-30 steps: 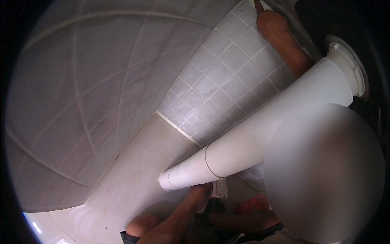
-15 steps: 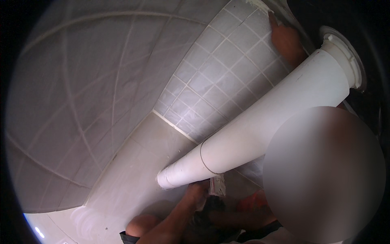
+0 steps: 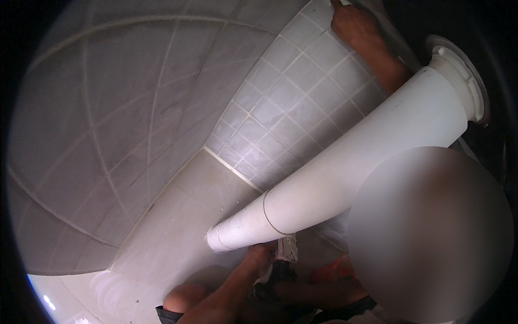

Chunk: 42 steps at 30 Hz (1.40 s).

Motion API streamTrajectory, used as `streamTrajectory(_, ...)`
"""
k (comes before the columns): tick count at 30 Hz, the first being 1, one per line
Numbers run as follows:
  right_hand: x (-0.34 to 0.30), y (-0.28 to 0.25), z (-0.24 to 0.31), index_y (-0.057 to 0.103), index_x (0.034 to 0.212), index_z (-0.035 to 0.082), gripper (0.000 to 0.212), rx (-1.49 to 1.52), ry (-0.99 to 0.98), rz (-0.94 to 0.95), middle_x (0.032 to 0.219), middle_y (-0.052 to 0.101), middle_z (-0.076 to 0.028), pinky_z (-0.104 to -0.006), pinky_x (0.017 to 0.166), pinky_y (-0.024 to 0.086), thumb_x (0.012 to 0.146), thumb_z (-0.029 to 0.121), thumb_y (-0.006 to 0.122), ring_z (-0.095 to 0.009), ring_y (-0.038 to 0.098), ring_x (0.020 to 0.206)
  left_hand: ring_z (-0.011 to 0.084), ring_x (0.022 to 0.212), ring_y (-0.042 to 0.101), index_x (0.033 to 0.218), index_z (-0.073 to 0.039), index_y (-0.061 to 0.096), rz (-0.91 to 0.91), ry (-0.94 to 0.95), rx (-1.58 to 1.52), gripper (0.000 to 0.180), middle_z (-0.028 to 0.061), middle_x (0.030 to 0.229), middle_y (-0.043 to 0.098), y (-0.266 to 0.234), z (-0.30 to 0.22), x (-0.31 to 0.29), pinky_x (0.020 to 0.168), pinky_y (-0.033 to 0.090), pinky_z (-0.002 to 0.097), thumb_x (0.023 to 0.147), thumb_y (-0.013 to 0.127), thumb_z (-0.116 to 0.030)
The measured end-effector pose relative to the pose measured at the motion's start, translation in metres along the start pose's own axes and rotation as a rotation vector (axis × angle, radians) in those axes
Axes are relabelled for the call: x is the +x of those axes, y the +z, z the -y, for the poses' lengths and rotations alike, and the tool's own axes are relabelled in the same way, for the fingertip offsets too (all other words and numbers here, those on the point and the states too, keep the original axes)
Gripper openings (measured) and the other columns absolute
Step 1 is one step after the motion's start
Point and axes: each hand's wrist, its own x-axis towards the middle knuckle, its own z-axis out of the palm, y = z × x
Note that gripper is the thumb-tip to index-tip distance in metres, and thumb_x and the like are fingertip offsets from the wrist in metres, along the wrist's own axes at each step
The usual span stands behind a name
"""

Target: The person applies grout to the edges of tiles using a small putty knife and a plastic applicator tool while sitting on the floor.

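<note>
Here, head view only: a large white pipe [image 3: 345, 178] runs diagonally from the upper right, where it ends in a wide flanged collar [image 3: 464, 75], down to its open lower end near the bottom centre. It stands in front of a wall of small pale square tiles [image 3: 291, 108] and beside a wall of larger grey tiles [image 3: 108, 124]; a smooth pale band [image 3: 183, 216] lies below the small tiles. One hand [image 3: 350, 24] is raised high at the top of the frame, pressed against the small tiles just above the pipe's upper part, its forearm passing behind the pipe; the fingers run out at the frame edge, so how far it is open cannot be told, nor whether it holds anything. The other hand [image 3: 264, 254] sits low, right under the pipe's lower end and touching or nearly touching it, next to a small pale strip-like piece [image 3: 287, 248]; its grip is too dark to make out. Which hand is left and which right cannot be settled. A bare knee [image 3: 186, 297] shows at the bottom edge. Something red-orange [image 3: 334, 270] lies in shadow beside the lower hand.
</note>
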Motion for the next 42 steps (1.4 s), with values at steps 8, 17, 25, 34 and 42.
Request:
streamTrajectory(8,0.002,0.018,0.013,0.043,0.151,0.011,0.061,0.134,-0.033,-0.042,0.096,0.073,-0.017,-0.0440,0.077,0.056,0.090,0.013,0.047,-0.031,0.072,0.085,0.0253,0.106,0.062,0.129,-0.003,0.053,0.008,0.021,0.008,0.044,0.0128,0.120,0.061,-0.002,-0.006,-0.005,0.085,0.051,0.0421,0.086,0.060,-0.005)
streamTrajectory(17,0.012,0.030,-0.001,0.039,0.152,0.007,0.064,-0.149,-0.058,-0.104,0.093,0.074,-0.012,-0.0443,0.070,0.056,0.089,0.010,0.049,-0.027,0.072,0.079,0.0268,0.105,0.063,0.128,-0.002,0.053,0.004,0.007,0.021,0.040,0.0128,0.118,0.060,0.006,-0.005,-0.003,0.084,0.054,0.0433,0.089,0.059,-0.004)
streamTrajectory(25,-0.022,0.048,-0.018,0.024,0.158,0.008,0.071,-0.312,-0.030,0.101,0.097,0.074,-0.016,-0.0445,0.067,0.055,0.092,0.011,0.048,-0.026,0.071,0.079,0.0279,0.103,0.064,0.125,-0.002,0.055,0.008,0.041,0.015,0.040,0.0138,0.116,0.062,-0.013,0.006,0.004,0.082,0.055,0.0452,0.087,0.064,-0.008)
streamTrajectory(34,-0.075,0.007,-0.034,0.032,0.153,0.004,0.066,-0.093,-0.209,-0.049,0.086,0.072,-0.022,-0.0486,0.067,0.058,0.089,0.004,0.049,-0.036,0.072,0.075,0.0244,0.107,0.063,0.109,-0.002,0.069,-0.015,-0.014,-0.054,0.022,0.0102,0.119,0.064,-0.010,0.013,0.012,0.084,0.053,0.0408,0.087,0.063,-0.006)
streamTrajectory(42,-0.001,0.025,-0.002,0.031,0.158,0.016,0.069,-0.293,-0.023,-0.041,0.096,0.074,-0.016,-0.0450,0.064,0.054,0.092,0.012,0.050,-0.025,0.071,0.077,0.0279,0.107,0.063,0.125,0.000,0.057,-0.021,0.023,-0.085,0.039,0.0134,0.119,0.062,-0.009,-0.001,0.003,0.086,0.054,0.0427,0.086,0.061,0.001)
